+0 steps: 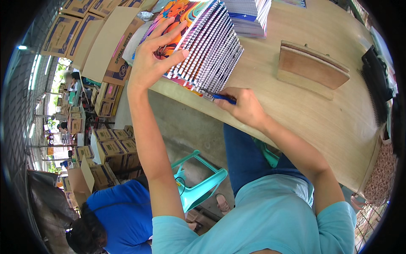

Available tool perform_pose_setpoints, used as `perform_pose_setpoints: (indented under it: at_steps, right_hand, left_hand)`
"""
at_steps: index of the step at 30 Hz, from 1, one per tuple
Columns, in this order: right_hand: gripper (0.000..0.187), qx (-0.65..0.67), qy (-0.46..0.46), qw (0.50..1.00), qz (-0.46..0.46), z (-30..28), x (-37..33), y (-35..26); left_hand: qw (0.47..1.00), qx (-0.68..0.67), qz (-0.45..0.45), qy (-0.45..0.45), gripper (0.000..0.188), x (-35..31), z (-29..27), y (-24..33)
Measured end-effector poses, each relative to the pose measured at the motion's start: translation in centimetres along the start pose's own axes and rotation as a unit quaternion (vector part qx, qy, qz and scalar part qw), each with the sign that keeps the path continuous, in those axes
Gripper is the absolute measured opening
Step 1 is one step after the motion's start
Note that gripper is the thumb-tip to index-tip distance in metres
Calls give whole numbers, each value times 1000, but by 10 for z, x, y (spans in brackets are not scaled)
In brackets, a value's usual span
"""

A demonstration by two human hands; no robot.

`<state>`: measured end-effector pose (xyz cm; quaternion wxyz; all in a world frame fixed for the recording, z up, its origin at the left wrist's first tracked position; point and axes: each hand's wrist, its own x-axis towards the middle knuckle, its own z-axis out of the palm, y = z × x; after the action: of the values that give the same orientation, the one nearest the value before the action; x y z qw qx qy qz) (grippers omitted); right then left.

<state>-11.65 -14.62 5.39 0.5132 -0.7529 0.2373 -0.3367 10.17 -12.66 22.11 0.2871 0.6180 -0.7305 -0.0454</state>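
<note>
A tall stack of spiral notebooks [213, 48] stands at the table's near left edge, white wire bindings facing right. The top notebook has a colourful illustrated cover [171, 12]. My left hand [154, 57] rests on that cover with fingers spread, its thumb reaching over the bound edge. Low at the stack's near corner, my right hand [247, 106] is closed around a small blue-handled tool [225, 99]. The tool's tip is against the lowest bindings; its exact kind is too small to make out.
Another notebook stack [249, 19] stands behind. A wooden stand [313, 65] sits on the table [270, 108] to the right, with a black item [375, 76] beyond. Cardboard boxes [108, 55] are at left. A turquoise stool [198, 178] and a person in blue [120, 211] are below left.
</note>
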Motion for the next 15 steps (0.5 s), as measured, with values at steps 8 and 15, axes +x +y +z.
perform_pose_setpoints:
  at_steps: [8,15]
  right_hand:
    - [34,-68,62,993,-68,2,-4,1]
    - [33,-130,45,986,-89,5,-4,7]
  left_hand:
    - [1000,18,7,2,59,0,-1,-5]
    - [1000,20,4,5,58,-1,-1,-5]
